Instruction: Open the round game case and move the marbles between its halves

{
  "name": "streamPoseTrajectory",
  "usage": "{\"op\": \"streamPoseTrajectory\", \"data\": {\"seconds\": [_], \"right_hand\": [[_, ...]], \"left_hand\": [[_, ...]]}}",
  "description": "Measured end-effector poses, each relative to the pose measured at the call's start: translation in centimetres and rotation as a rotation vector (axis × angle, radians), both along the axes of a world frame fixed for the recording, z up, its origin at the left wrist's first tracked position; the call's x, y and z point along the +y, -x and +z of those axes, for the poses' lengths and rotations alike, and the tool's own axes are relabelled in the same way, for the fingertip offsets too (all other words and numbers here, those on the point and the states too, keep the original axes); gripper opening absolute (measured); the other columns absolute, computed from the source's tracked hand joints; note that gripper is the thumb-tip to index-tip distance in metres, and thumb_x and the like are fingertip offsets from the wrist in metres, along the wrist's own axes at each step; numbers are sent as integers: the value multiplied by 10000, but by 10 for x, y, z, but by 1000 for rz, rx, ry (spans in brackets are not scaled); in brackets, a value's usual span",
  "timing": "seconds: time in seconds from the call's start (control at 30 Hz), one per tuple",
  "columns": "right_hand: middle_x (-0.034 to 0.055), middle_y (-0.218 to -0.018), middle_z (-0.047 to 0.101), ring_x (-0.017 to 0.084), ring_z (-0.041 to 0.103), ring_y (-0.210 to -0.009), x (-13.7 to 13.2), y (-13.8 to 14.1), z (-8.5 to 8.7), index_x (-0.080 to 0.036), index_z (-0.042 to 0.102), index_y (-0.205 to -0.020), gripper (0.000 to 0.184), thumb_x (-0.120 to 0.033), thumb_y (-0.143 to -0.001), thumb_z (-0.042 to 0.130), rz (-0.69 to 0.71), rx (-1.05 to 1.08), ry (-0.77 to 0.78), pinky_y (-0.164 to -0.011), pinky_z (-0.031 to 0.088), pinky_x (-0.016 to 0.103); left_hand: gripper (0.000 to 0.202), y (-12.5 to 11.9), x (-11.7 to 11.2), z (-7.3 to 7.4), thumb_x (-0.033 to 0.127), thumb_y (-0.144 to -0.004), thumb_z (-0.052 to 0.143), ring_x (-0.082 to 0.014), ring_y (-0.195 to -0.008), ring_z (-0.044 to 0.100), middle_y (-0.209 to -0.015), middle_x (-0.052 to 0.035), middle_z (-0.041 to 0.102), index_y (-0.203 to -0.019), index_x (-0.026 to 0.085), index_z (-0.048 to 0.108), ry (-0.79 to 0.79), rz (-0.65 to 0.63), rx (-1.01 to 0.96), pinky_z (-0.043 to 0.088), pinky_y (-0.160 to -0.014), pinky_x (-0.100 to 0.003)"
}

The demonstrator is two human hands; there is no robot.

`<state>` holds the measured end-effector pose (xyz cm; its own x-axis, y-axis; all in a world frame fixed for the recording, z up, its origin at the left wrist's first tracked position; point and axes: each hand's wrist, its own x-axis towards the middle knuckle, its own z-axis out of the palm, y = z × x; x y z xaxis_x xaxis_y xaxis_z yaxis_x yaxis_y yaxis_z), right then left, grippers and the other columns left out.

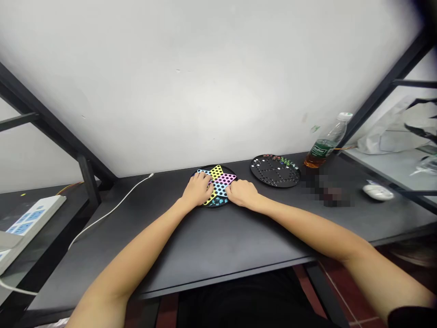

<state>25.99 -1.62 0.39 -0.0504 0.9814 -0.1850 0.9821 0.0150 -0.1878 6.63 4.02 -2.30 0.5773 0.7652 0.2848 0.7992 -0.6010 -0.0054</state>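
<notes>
A star-shaped Chinese checkers board point(221, 180) in yellow, pink, blue and purple, full of black holes, lies on a round black tray point(213, 207). Blue marbles point(219, 201) show in the tray along its near side. My left hand point(198, 189) rests over the board's left part, its thumb apart from the fingers and purple showing between them. At the right edge, my right hand point(243, 193) is closed, fingers curled against the board; their tips are hidden.
A second round black board point(276, 175) with coloured and white pieces sits to the right. Behind it stands a half-full bottle point(322, 146). A white mouse point(378, 191) lies far right. A white cable point(109, 212) and a power strip point(29, 223) are at left. A wall point(211, 91) rises behind.
</notes>
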Motion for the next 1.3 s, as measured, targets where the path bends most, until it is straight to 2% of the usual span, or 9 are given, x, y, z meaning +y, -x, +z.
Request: {"op": "streamPoseTrajectory", "data": {"seconds": [0.1,0.47,0.57,0.67,0.73,0.87,1.0,1.13,1.3], "right_hand": [[214,-1062,732,310,698,-1003,5,0,-5,-115,751,-1030,579,-415,-1037,255,8,-14,-89,-877,496,376],[199,-1004,722,306,693,-948,22,-12,-15,-136,710,-901,440,-418,-998,387,-76,180,-63,-821,500,356],[133,-728,665,229,661,-708,31,-22,-12,-168,598,-710,429,-432,-996,417,-161,393,-32,-665,485,292],[-28,-477,394,110,374,-393,42,-37,-4,-223,420,-648,443,-417,-1031,310,-309,769,98,-429,339,227],[-82,-472,272,77,217,-365,49,-48,3,-235,338,-655,414,-387,-1037,285,-404,1112,269,-365,220,189],[-57,-554,389,55,242,-391,59,-63,12,-199,408,-698,347,-312,-1018,333,-459,1442,477,-341,142,143],[-57,-568,425,49,256,-407,59,-64,10,-159,566,-754,257,-295,-960,495,-377,1253,350,-355,151,157],[-6,-623,614,98,492,-554,51,-59,2,-150,734,-776,218,-367,-786,741,-81,725,50,-516,373,202],[20,-748,715,161,631,-743,43,-46,-11,-173,791,-818,167,-304,-772,696,139,332,-98,-676,421,226]], "left_hand": [[288,0,1,0,280,-980,440,-272,-1038,538,-1142,-122,609,-1179,176,621,-4,5,2,448,-900,-402],[290,0,0,-1,284,-984,428,-267,-1030,542,-1119,-122,606,-1168,174,623,-13,13,8,450,-904,-399],[290,0,1,-1,291,-984,429,-270,-1043,542,-1126,-122,606,-1170,182,623,-2,17,4,450,-913,-406],[286,0,2,-3,296,-981,434,-272,-1063,539,-1144,-124,604,-1164,185,625,6,16,-2,452,-928,-410],[287,0,3,-4,300,-980,438,-270,-1074,538,-1153,-122,604,-1167,188,625,6,11,-8,453,-935,-406],[297,1,3,-5,305,-981,441,-273,-1073,542,-1152,-124,606,-1184,184,622,4,5,-14,454,-930,-404],[287,1,3,-4,302,-978,447,-275,-1080,541,-1157,-122,606,-1173,191,625,7,10,-10,455,-935,-410],[288,1,3,-4,305,-979,446,-272,-1086,542,-1166,-117,604,-1182,199,621,12,13,-19,453,-941,-409],[308,1,4,-5,308,-978,440,-282,-1092,535,-1166,-128,604,-1193,178,619,2,7,-13,450,-945,-419]]}}
